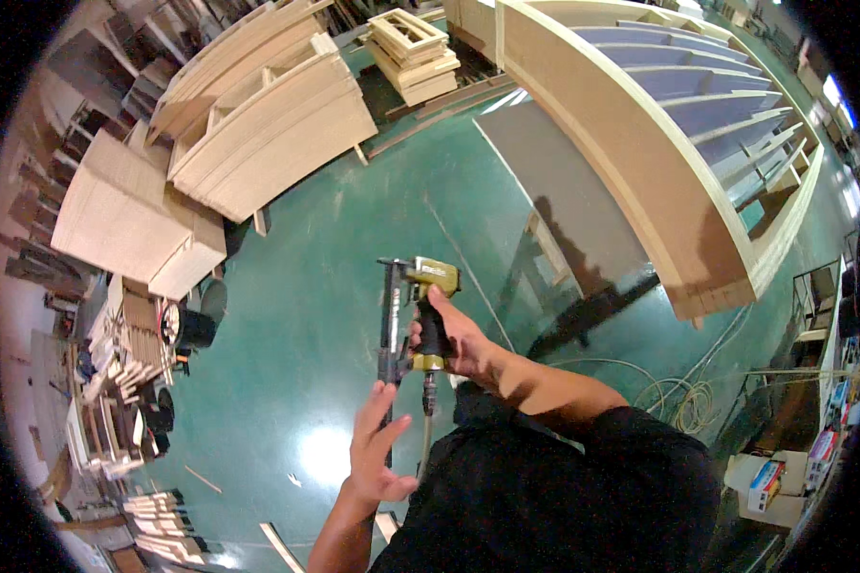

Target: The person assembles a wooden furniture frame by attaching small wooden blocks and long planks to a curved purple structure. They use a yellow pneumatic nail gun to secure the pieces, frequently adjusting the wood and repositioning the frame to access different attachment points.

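Observation:
My right hand (pixel 459 336) is wrapped round the black grip of a pneumatic nail gun (pixel 438 275) with an olive-yellow head. The gun's long dark magazine (pixel 390 320) points down toward my body, and an air hose (pixel 428 411) hangs from the base of the grip. At the magazine's lower end is my left hand (pixel 377 454), palm turned up and fingers spread apart. Its fingertips overlap the magazine; whether they touch it I cannot tell.
A curved wooden frame (pixel 631 124) with slats stands at the right, a grey panel (pixel 554 181) beneath it. Curved wooden units (pixel 277 134) and stacked frames (pixel 411 57) stand far left and ahead. Coiled hose (pixel 693 406) lies on the green floor (pixel 306 286). Timber strips (pixel 167 525) are piled lower left.

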Available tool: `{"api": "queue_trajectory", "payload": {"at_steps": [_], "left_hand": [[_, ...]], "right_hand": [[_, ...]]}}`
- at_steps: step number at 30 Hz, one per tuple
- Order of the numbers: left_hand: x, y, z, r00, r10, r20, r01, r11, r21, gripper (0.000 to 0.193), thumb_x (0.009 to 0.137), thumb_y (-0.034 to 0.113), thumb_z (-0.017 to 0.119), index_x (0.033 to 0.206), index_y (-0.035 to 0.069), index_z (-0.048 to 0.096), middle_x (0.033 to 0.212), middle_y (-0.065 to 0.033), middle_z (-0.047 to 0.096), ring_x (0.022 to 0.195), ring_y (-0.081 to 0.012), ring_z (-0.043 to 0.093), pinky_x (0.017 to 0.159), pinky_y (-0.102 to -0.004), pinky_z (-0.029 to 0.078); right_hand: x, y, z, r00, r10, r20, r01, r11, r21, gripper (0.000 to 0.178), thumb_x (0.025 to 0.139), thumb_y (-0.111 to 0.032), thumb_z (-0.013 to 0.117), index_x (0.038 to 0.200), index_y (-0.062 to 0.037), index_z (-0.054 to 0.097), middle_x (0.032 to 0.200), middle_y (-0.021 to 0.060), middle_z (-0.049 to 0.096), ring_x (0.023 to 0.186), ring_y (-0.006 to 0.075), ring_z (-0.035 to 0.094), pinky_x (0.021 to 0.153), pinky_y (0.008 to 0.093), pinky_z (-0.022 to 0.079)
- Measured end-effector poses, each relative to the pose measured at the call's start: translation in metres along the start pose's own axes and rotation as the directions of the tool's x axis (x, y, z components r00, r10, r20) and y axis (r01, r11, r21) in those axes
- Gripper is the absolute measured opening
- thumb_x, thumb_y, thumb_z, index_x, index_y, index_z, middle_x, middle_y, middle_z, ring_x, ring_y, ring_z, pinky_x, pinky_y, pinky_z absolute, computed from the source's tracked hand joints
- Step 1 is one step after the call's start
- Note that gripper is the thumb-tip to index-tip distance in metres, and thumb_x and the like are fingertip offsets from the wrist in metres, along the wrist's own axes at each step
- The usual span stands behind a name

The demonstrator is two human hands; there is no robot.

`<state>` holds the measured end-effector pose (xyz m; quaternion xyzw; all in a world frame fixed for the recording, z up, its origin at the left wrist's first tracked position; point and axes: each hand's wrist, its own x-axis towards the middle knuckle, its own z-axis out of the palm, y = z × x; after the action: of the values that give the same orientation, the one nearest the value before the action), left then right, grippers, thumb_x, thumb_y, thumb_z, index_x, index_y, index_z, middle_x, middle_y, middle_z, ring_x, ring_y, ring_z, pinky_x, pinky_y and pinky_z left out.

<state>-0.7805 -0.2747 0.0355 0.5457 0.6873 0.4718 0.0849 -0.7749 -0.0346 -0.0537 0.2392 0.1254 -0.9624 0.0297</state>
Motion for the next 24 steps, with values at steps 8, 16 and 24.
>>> {"api": "queue_trajectory", "payload": {"at_steps": [8,16,24], "left_hand": [[0.184,-0.141,-0.076,0.889,0.322,-0.324,-0.319,0.945,0.064,0.086,0.095,0.074,0.041,0.157,0.015,0.032,0.161,-0.0231,0.029,0.149,-0.0393,0.03,0.123,-0.0546,0.022],[0.373,-0.333,-0.097,0.902,0.185,-0.391,-0.339,0.865,-0.371,0.068,0.097,0.058,0.055,0.139,0.005,0.046,0.149,-0.0195,0.041,0.138,-0.0356,0.042,0.114,-0.0577,0.031],[0.561,-0.509,-0.049,0.946,-0.089,0.312,0.244,0.829,-0.503,0.022,0.097,0.018,0.062,0.108,-0.001,0.063,0.106,-0.0104,0.066,0.103,-0.0218,0.064,0.092,-0.0347,0.051]], "right_hand": [[0.101,-0.05,0.113,0.975,-0.222,0.016,0.223,0.966,-0.128,0.042,0.099,-0.054,0.06,0.108,-0.0138,0.053,0.077,0.0037,0.061,0.06,0.0176,0.059,0.055,0.0351,0.05],[0.206,-0.21,0.156,0.644,-0.69,0.33,0.711,0.38,-0.592,0.046,0.093,-0.028,0.074,0.125,-0.0064,0.05,0.09,0.0042,0.066,0.08,0.0203,0.067,0.077,0.0372,0.056],[0.241,-0.335,0.107,0.583,-0.811,0.042,-0.209,-0.2,-0.957,0.066,0.076,-0.024,0.08,0.132,-0.0141,0.047,0.098,0.0201,0.069,0.092,0.0449,0.067,0.075,0.0467,0.053]]}}
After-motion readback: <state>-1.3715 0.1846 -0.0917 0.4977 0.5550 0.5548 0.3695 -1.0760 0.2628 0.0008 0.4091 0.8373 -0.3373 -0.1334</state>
